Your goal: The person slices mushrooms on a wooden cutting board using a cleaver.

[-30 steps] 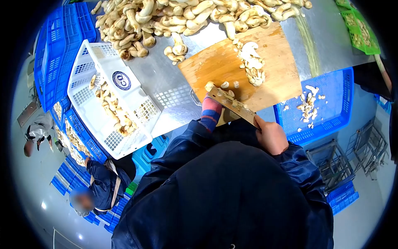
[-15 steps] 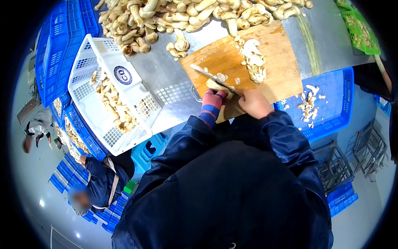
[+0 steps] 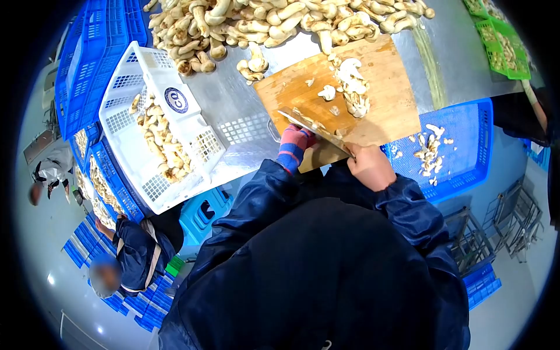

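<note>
- Right hand, just right of the frame's centre: fingers closed together, clamped round the handle of the cleaver, whose blade slants up and left across the lower part of the cutting board.
- Left hand, in a striped glove, sits left of the handle with fingers curled close at the near side of the blade; what they grip is hidden, so I can't tell how tightly they're shut.
- And the mushroom slices! They run in a cluster down the board's upper right, with a lone slice just to the left.
- Compared with half a second ago, the right hand is lower in the frame, and that lone slice now lies farther up from the blade; the left hand holds nearly the same spot.
- Edges now: the left hand is right at the board's lower edge, while the lower right corner meets the blue basket.
- Open wood stretches along the board's upper left and right side; above, the mushroom pile crowds the top of the frame, and steel table shows between board and white basket.
</note>
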### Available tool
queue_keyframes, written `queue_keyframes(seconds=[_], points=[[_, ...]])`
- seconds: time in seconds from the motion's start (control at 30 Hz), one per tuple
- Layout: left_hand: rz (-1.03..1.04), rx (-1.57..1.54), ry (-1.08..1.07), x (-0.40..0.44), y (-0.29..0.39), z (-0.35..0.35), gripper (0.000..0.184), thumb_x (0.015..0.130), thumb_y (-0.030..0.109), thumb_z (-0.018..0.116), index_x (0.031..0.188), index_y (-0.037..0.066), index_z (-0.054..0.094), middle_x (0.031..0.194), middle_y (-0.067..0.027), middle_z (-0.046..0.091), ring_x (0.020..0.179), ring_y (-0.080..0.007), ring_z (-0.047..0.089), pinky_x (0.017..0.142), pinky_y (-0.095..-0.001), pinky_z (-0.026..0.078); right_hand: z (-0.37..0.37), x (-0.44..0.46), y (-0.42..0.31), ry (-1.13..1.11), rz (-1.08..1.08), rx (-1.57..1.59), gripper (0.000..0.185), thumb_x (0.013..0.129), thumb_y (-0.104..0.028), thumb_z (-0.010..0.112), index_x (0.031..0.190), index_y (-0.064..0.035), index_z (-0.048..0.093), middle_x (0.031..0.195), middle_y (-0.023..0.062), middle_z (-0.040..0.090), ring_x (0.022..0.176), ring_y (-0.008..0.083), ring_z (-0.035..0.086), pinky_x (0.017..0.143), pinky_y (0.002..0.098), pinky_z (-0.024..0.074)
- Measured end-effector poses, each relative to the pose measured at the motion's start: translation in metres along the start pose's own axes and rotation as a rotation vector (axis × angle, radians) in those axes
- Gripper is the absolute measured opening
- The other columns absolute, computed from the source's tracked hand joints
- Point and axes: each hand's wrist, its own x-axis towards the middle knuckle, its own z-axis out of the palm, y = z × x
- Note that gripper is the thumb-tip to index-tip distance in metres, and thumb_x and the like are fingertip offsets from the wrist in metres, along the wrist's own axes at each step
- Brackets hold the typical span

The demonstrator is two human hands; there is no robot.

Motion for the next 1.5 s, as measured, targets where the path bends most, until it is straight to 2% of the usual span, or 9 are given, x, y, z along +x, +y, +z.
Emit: queue_keyframes(seconds=[0.17, 0.33, 0.47, 0.63, 0.77, 0.9, 1.13, 1.33, 1.5], points=[[0.047, -0.155, -0.170, 0.001, -0.002, -0.002, 0.027, 0.087, 0.011, 0.050, 0.113, 0.003, 0.052, 0.103, -0.0117, 0.061, 0.091, -0.0252, 0.061, 0.077, -0.0377, 0.051, -0.002, -0.024, -0.008, -0.018, 0.040, -0.129, 0.016, 0.072, -0.011, 0.056, 0.085, -0.0031, 0.059, 0.067, 0.0216, 0.060, 0.064, 0.0377, 0.060, 0.059, 0.0466, 0.0488], [0.365, 0.390, -0.352, 0.063, -0.059, -0.052, 0.038, 0.093, 0.031, 0.035, 0.120, 0.007, 0.048, 0.123, -0.0106, 0.051, 0.111, -0.0284, 0.048, 0.094, -0.0437, 0.039, -0.006, -0.026, -0.016, -0.058, 0.126, -0.163, 0.016, 0.072, -0.011, 0.057, 0.086, -0.0040, 0.059, 0.066, 0.0200, 0.060, 0.062, 0.0367, 0.060, 0.057, 0.0465, 0.0489], [0.428, 1.906, -0.233, 0.020, -0.002, -0.011, 0.038, 0.091, 0.029, 0.037, 0.121, 0.009, 0.048, 0.125, -0.0093, 0.050, 0.114, -0.0252, 0.045, 0.096, -0.0376, 0.037, -0.007, -0.023, -0.023, -0.070, 0.170, -0.160, 0.014, 0.073, -0.011, 0.056, 0.085, -0.0038, 0.058, 0.065, 0.0194, 0.060, 0.063, 0.0368, 0.060, 0.057, 0.0469, 0.0485], [0.497, 1.307, -0.188, 0.026, -0.015, -0.022, 0.028, 0.085, 0.015, 0.051, 0.110, 0.004, 0.053, 0.103, -0.0086, 0.061, 0.093, -0.0211, 0.057, 0.080, -0.0303, 0.046, 0.018, 0.000, -0.017, -0.045, 0.140, -0.068, 0.019, 0.075, -0.014, 0.056, 0.092, -0.0064, 0.057, 0.069, 0.0216, 0.060, 0.067, 0.0389, 0.059, 0.062, 0.0477, 0.0479], [-0.091, 0.297, 0.115, 0.014, -0.007, -0.008, 0.020, 0.083, 0.007, 0.056, 0.100, 0.000, 0.052, 0.088, -0.0093, 0.062, 0.077, -0.0195, 0.061, 0.064, -0.0307, 0.052, 0.036, 0.056, -0.008, -0.023, 0.062, -0.012, 0.019, 0.075, -0.018, 0.053, 0.082, -0.0015, 0.060, 0.070, 0.0230, 0.060, 0.069, 0.0394, 0.059, 0.064, 0.0468, 0.0470], [-0.097, 0.212, 0.088, -0.013, 0.014, 0.005, 0.026, 0.084, 0.006, 0.053, 0.109, 0.006, 0.050, 0.098, -0.0084, 0.061, 0.085, -0.0215, 0.062, 0.074, -0.0345, 0.052, 0.010, 0.068, 0.012, -0.193, 0.096, 0.057, 0.023, 0.075, -0.020, 0.052, 0.083, -0.0004, 0.062, 0.075, 0.0239, 0.060, 0.073, 0.0397, 0.059, 0.068, 0.0459, 0.0463], [0.171, -0.018, -0.249, -0.084, 0.061, -0.015, 0.034, 0.078, 0.006, 0.055, 0.112, 0.005, 0.049, 0.103, -0.0075, 0.060, 0.092, -0.0181, 0.059, 0.076, -0.0307, 0.049, 0.004, 0.043, 0.030, 0.083, 0.229, 0.114, 0.028, 0.074, -0.018, 0.051, 0.097, -0.0041, 0.062, 0.081, 0.0253, 0.060, 0.077, 0.0412, 0.058, 0.073, 0.0467, 0.0452], [0.421, 0.287, -0.148, -0.143, 0.124, -0.056, 0.035, 0.076, 0.004, 0.054, 0.111, 0.001, 0.051, 0.105, -0.0077, 0.057, 0.097, -0.0172, 0.055, 0.085, -0.0282, 0.044, 0.016, 0.038, 0.018, 0.166, 0.189, 0.101, 0.028, 0.075, -0.015, 0.051, 0.099, -0.0044, 0.062, 0.079, 0.0248, 0.060, 0.077, 0.0405, 0.058, 0.074, 0.0473, 0.0456], [0.273, 0.349, -0.195, -0.120, 0.109, -0.047, 0.033, 0.080, 0.005, 0.054, 0.114, 0.001, 0.051, 0.107, -0.0079, 0.058, 0.100, -0.0166, 0.055, 0.087, -0.0275, 0.044, 0.017, 0.038, 0.021, 0.150, 0.205, 0.040, 0.029, 0.076, -0.015, 0.052, 0.100, -0.0028, 0.062, 0.080, 0.0249, 0.061, 0.078, 0.0396, 0.059, 0.075, 0.0462, 0.0467]])
